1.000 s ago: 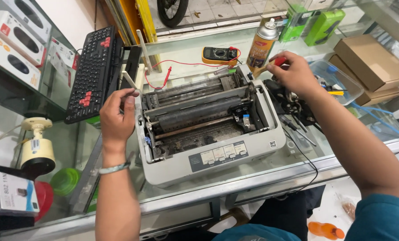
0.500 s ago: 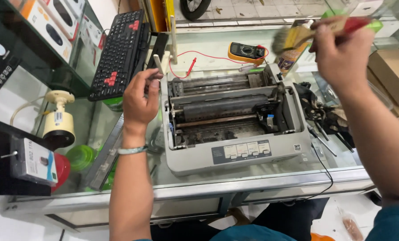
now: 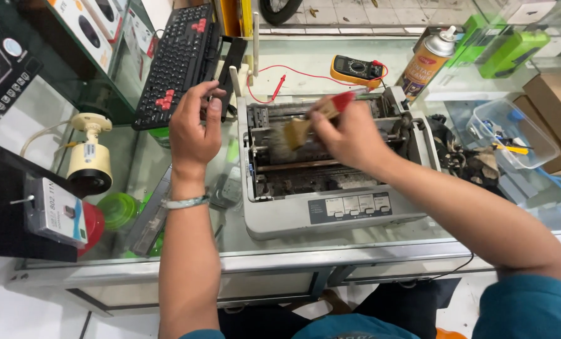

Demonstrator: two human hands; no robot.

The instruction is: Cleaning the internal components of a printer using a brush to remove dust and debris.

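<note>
Brush (image 3: 296,132) in right hand (image 3: 349,135), inside open printer (image 3: 330,207)

Black keyboard (image 3: 181,59) far left — yellow multimeter (image 3: 356,68) and spray can (image 3: 426,61) behind; clear plastic tub (image 3: 512,132) right.

Left hand (image 3: 194,129) raised, fingers (image 3: 212,103) curled; right hand (image 3: 349,133) clenched, forearm extended.

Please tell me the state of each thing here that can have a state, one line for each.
Printer: cover off, dusty inside.
Brush: held by the right hand, bristles inside the printer.
Left hand: at the printer's left edge; what it grips I cannot tell.
Spray can: upright, cap on.
Multimeter: lying flat, red lead attached.
Plastic box: open, no lid.
</note>
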